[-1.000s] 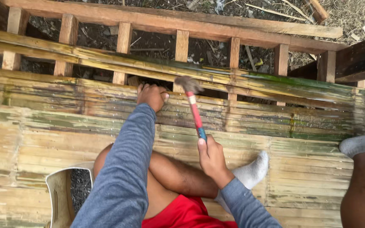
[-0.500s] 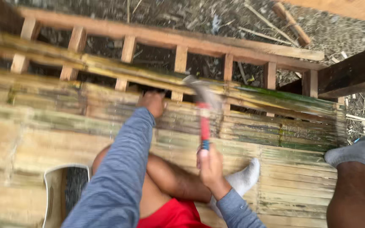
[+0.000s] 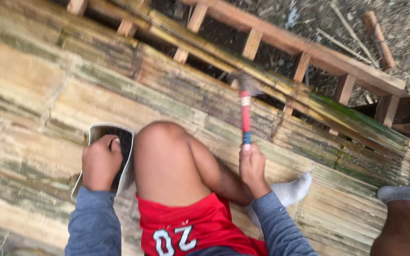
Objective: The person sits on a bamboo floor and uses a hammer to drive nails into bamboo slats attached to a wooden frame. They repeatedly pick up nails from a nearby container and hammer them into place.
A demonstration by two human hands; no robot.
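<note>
I sit on a floor of flattened bamboo strips (image 3: 72, 99) with one knee raised. My right hand (image 3: 252, 166) grips the blue end of a hammer (image 3: 245, 109) with a red handle. Its head hovers over the far edge of the bamboo, beside the wooden frame (image 3: 309, 50). My left hand (image 3: 101, 161) reaches into a white rectangular container (image 3: 96, 130) with dark contents, fingers curled inside it. What the fingers hold is hidden.
A second person's leg with a grey sock (image 3: 404, 194) rests at the right edge. My own socked foot (image 3: 290, 189) lies on the bamboo. Beyond the frame there is open ground with sticks and a wooden stump (image 3: 376, 33). Gaps between the frame's slats show soil.
My left hand left the far bamboo edge and came back to the white container beside my knee. The hammer stays raised in my right hand. The view swung left and tilted.
</note>
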